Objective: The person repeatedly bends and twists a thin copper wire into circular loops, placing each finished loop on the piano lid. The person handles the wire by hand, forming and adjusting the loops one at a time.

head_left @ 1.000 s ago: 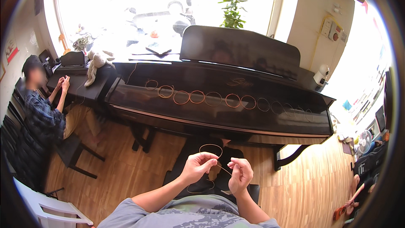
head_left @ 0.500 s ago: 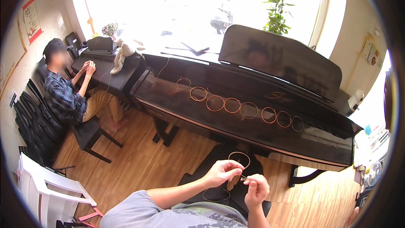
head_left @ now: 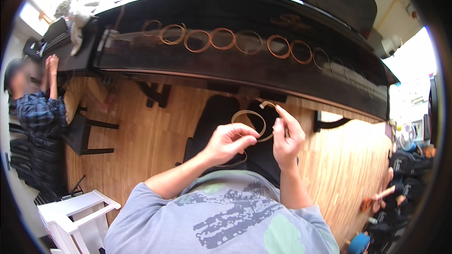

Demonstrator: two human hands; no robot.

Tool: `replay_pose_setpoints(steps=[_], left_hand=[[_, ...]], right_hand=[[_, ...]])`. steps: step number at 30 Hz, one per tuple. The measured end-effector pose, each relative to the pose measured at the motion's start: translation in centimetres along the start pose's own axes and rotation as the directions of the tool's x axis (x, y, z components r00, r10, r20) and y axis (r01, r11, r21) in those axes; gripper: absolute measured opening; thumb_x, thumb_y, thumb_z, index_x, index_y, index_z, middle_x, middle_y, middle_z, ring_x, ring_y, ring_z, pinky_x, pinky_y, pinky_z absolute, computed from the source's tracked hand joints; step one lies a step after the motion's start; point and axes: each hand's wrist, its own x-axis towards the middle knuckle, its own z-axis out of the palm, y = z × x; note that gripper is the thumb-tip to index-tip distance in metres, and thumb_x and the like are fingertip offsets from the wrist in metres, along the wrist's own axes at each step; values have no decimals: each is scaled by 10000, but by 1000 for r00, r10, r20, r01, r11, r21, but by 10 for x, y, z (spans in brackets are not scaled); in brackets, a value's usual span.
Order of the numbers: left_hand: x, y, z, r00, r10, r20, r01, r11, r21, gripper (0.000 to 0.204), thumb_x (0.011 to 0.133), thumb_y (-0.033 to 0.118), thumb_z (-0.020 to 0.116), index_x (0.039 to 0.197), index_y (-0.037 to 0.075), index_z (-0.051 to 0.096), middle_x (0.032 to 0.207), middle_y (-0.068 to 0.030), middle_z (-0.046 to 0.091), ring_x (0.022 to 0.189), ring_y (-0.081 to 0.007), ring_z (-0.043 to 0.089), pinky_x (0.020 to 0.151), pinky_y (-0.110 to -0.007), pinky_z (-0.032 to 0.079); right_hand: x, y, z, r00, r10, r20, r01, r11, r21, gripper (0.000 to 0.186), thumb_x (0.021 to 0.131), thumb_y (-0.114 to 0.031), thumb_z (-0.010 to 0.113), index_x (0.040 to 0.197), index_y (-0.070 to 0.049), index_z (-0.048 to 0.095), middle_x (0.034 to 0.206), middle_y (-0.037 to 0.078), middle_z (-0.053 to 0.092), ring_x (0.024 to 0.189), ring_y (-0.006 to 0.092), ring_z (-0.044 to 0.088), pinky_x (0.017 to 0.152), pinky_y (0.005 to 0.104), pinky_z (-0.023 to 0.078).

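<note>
Over my lap, my left hand (head_left: 230, 144) is closed with thumb and fingertips pinching a pale, thin coil of string (head_left: 248, 111). Part of its ring stands out in front of the fingers. My right hand (head_left: 288, 140) is raised beside it, fingers pinched on the same string's end, which curves up and left to a small whitish tip (head_left: 262, 106). A loose strand (head_left: 235, 164) hangs in a loop below my left hand. On the dark closed piano lid (head_left: 188, 63) ahead lie several coiled strings (head_left: 222, 38), some copper-coloured, others thin and grey.
At the far left a person in a plaid shirt (head_left: 40, 113) sits on a black bench (head_left: 84, 134) by another dark keyboard. A white wooden stand (head_left: 82, 216) is at the lower left. Bags and people's limbs (head_left: 400, 183) show along the right edge, above wooden floor.
My view has tilted down and turned right. My hands have drawn apart, and my right hand now raises the string's tipped end above its fingers.
</note>
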Motion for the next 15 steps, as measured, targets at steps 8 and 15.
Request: replay_pose_setpoints(steps=[8, 15], left_hand=[[30, 8, -1, 1000, 5, 18, -5, 1000, 31, 142, 898, 113, 646, 954, -15, 675, 743, -30, 654, 558, -34, 519, 492, -177, 418], [42, 0, 8, 994, -111, -4, 108, 960, 260, 149, 899, 144, 640, 890, 1, 682, 685, 0, 633, 521, -16, 478, 461, -175, 373]], right_hand=[[8, 6, -9, 985, 126, 120, -138, 985, 105, 244, 865, 46, 549, 1067, -2, 677, 748, 30, 546, 679, 83, 487, 599, 215, 394], [9, 15, -6, 898, 335, 286, -438, 611, 660, 272, 932, -21, 436, 1114, 11, 636, 996, 66, 604, 932, 100, 527, 809, 221, 407]])
